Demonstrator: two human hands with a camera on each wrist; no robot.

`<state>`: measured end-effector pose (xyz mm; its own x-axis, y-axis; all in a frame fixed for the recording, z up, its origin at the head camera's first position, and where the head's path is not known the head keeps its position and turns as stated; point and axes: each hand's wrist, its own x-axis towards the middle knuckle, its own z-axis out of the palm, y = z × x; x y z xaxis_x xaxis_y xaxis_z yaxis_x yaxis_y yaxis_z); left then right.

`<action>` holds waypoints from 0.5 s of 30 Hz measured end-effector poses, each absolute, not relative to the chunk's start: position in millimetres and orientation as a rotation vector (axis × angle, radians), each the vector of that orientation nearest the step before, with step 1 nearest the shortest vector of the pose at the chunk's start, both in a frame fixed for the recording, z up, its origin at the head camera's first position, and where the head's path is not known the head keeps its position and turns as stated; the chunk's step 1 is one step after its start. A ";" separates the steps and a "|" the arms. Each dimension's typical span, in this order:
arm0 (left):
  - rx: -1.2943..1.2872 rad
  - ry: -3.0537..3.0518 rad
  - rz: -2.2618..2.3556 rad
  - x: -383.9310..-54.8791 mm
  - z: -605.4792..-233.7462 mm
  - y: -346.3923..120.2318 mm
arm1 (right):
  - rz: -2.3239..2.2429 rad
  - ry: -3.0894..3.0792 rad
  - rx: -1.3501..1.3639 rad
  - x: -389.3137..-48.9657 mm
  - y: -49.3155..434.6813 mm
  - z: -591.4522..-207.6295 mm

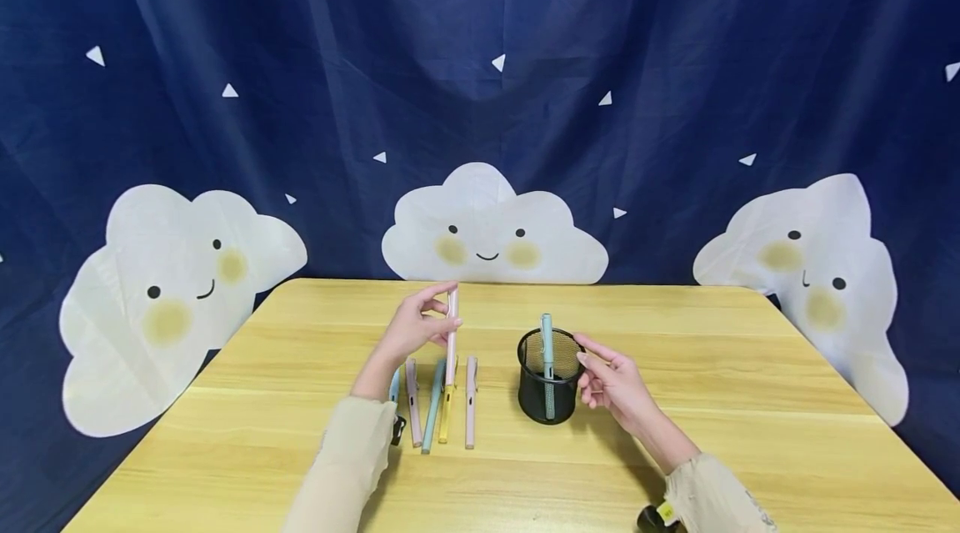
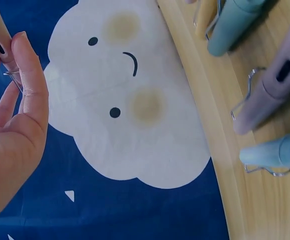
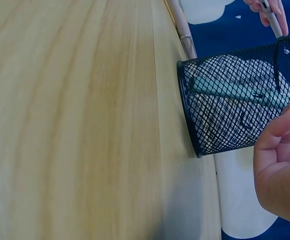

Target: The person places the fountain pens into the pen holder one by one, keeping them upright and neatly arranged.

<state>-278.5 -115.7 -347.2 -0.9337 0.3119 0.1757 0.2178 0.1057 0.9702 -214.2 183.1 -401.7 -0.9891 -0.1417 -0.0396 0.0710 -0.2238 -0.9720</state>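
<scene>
My left hand (image 1: 416, 324) pinches a pale pink pen (image 1: 452, 354) between thumb and fingers, holding it upright above the row of pens. In the left wrist view the pen's metal clip shows by the fingertips. At the rim of a black mesh pen holder (image 1: 534, 399), my right hand (image 1: 618, 387) grips with thumb and index finger. Inside the holder a teal pen (image 1: 547, 337) stands upright, its top above the rim. The right wrist view shows that pen through the mesh.
Left of the holder lie a lilac pen (image 1: 471, 408), a yellow pen (image 1: 444, 424), another teal pen (image 1: 432, 412), a mauve pen (image 1: 413, 408) and a light blue pen (image 1: 394, 384), partly hidden by the left wrist. A dark blue curtain (image 1: 480, 116) hangs behind the wooden table (image 1: 525, 487).
</scene>
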 end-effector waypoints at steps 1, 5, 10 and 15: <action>0.559 2.280 1.980 -278.5 -346.9 -114.0 | -2.354 1.866 -0.085 -214.5 183.1 -401.5; 0.644 2.281 1.979 -277.8 -345.3 -108.7 | -2.357 1.865 -0.077 -214.9 183.6 -400.6; 0.721 2.231 2.007 -276.0 -343.1 -103.4 | -2.360 1.864 -0.076 -214.9 183.5 -400.4; 0.623 2.211 2.005 -277.7 -342.2 -94.0 | -2.353 1.868 -0.077 -214.8 183.2 -400.9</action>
